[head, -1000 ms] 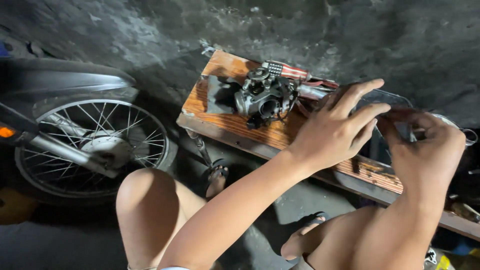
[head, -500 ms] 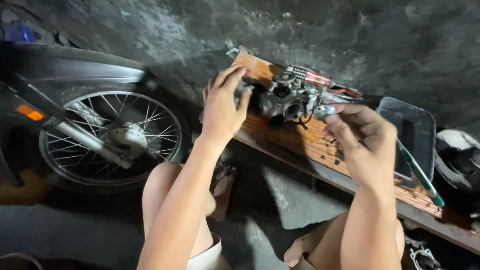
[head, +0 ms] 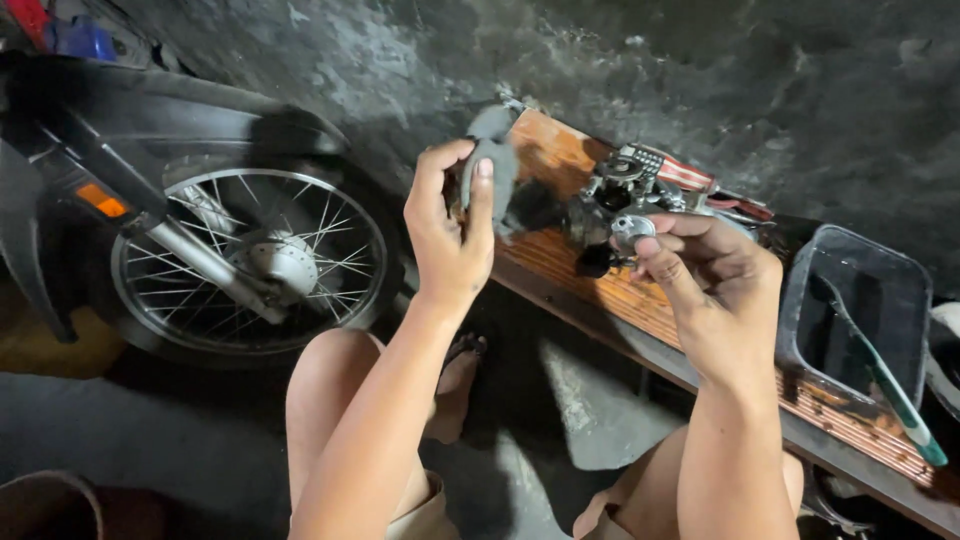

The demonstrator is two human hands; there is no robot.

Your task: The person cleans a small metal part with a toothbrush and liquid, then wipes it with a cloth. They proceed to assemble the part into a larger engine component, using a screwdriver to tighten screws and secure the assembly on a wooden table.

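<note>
My left hand (head: 447,228) is raised and grips a dirty grey rag (head: 492,165) between thumb and fingers, above the left end of a wooden board (head: 560,262). My right hand (head: 712,283) pinches a small round silver metal part (head: 632,230) at its fingertips. Just behind that part, a grimy metal carburettor (head: 622,196) sits on the board, between my two hands.
A black plastic tray (head: 861,283) with a green-handled toothbrush (head: 886,382) stands on the board's right end. A motorcycle's spoked wheel (head: 252,262) and fender are at left. A rough dark concrete wall rises behind. My bare knees and a sandalled foot (head: 457,380) are below.
My left hand has lifted the grey rag off the board. My right hand moved left toward the carburettor and now holds the small silver part. The view shifted right.
</note>
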